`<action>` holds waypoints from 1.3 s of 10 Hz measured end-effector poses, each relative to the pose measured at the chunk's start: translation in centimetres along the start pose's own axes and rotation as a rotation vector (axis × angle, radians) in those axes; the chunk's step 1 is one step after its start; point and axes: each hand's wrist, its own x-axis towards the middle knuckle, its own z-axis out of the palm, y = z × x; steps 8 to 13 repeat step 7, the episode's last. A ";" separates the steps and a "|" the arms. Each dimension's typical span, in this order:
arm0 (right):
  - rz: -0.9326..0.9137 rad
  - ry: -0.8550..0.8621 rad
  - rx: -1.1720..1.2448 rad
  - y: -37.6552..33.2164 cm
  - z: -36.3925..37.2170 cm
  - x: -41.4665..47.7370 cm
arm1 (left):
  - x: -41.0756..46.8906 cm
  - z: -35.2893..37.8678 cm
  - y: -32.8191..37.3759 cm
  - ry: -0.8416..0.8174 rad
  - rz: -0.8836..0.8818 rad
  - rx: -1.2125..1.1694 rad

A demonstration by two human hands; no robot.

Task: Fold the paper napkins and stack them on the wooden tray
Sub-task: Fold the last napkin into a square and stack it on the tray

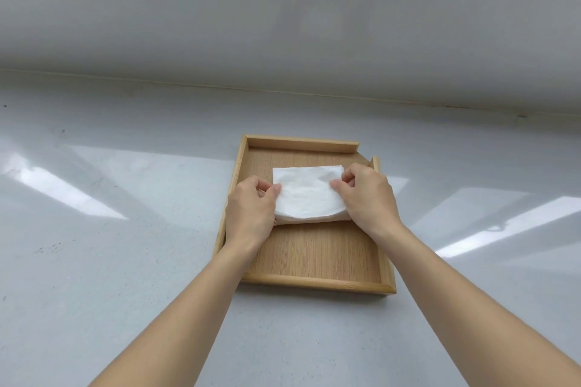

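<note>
A folded white paper napkin (306,195) lies in the far half of the wooden tray (314,253), its near edge slightly thick as if several layers lie there. My left hand (251,210) pinches the napkin's left edge between thumb and fingers. My right hand (366,198) pinches its right edge the same way. Both hands rest over the tray's side parts, hiding the napkin's two side edges.
The tray sits on a glossy pale grey surface (110,261) with bright reflections. A grey wall (283,25) rises behind, meeting the surface just beyond the tray. The tray's raised rim has a gap at its far right corner (366,154).
</note>
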 end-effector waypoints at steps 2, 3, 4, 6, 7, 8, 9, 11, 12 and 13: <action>-0.004 0.036 -0.086 -0.1 0.2 0.0 | -0.2 0.2 0.1 0.028 0.029 0.078; -0.013 0.037 -0.123 -0.1 0.3 -0.1 | -0.2 0.3 0.0 0.039 0.037 0.087; -0.065 0.066 -0.149 -0.1 0.4 -0.4 | -0.2 0.4 0.0 0.056 0.045 0.117; -0.119 0.118 -0.033 0.4 0.4 -0.8 | -0.7 0.3 0.0 0.103 0.168 0.192; -0.028 0.173 0.242 0.9 -1.3 -1.6 | -1.9 -0.1 0.4 0.202 0.408 0.328; -0.028 0.173 0.242 0.9 -1.3 -1.6 | -1.9 -0.1 0.4 0.202 0.408 0.328; -0.028 0.173 0.242 0.9 -1.3 -1.6 | -1.9 -0.1 0.4 0.202 0.408 0.328; -0.028 0.173 0.242 0.9 -1.3 -1.6 | -1.9 -0.1 0.4 0.202 0.408 0.328; -0.028 0.173 0.242 0.9 -1.3 -1.6 | -1.9 -0.1 0.4 0.202 0.408 0.328; -0.028 0.173 0.242 0.9 -1.3 -1.6 | -1.9 -0.1 0.4 0.202 0.408 0.328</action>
